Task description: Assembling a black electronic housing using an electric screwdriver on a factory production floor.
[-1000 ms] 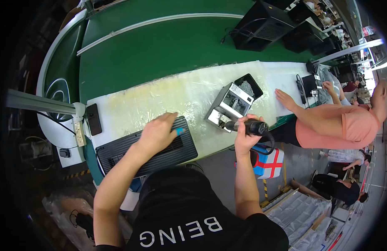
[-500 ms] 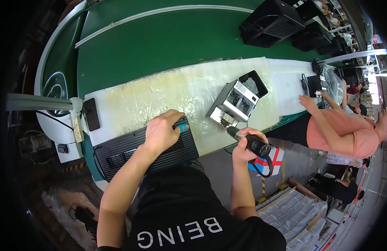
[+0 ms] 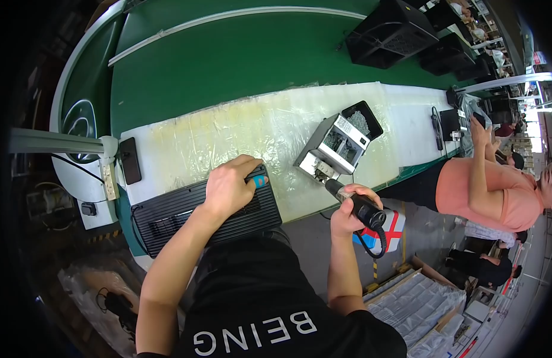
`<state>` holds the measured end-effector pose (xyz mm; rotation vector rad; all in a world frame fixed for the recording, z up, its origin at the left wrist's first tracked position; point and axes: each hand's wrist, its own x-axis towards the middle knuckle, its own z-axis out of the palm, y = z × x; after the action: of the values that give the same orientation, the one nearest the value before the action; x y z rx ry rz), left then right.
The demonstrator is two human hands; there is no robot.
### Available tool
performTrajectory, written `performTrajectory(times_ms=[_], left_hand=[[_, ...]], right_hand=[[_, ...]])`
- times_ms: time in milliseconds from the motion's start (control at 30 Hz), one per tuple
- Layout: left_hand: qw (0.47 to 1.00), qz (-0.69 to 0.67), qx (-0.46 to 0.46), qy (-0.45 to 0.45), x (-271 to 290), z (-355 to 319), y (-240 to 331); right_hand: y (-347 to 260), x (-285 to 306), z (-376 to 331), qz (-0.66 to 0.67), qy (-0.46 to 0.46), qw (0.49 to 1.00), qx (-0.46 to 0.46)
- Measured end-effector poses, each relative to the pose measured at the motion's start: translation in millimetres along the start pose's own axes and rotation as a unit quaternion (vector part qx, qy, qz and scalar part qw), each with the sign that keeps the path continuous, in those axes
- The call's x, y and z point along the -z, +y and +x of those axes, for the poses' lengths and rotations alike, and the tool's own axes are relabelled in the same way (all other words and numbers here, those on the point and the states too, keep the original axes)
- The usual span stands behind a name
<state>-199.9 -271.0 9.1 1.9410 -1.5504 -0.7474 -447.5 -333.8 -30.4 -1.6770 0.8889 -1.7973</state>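
One driver, right of centre, grasped firmly in right grip; long axis slants up-left, tip at metal box's lower end, contact unclear. Right grip nearer box. Left grip bent over black panel, lower left; whether pinching anything, can't tell. Beyond box: black tray, small metal parts inside.

From far off, I see dull black ridges on the case under the left hand; plastic or metal, I can't tell. The driver in the right hand looks like smooth black plastic. Just past its tip, the box looks like shiny metal. The tray beyond that looks like black plastic. Ahead of the left hand I see a glossy, crinkly plastic sheet. Farther on, the green top looks smooth.
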Motion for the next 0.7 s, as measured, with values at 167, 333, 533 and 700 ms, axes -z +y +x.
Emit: performTrajectory(times_ms=[167,333,533,700], left_hand=[[1.000,0.001,-0.003,0.004,-2,-1,-2],[1.000,0.003,-0.006,0.004,0,-1,0],[1.000,0.005,-0.001,0.001,0,1,1],[1.000,0.006,0.001,0.002,-2,0,1]], right_hand=[[-2,2,-6,0.004,-0.004,1.000,-0.025],[6,7,-2,-0.026,-0.058,0.998,0.019],[6,7,-5,-0.003,-0.004,0.999,0.049],[3,3,-5,-0.004,0.005,1.000,0.001]])
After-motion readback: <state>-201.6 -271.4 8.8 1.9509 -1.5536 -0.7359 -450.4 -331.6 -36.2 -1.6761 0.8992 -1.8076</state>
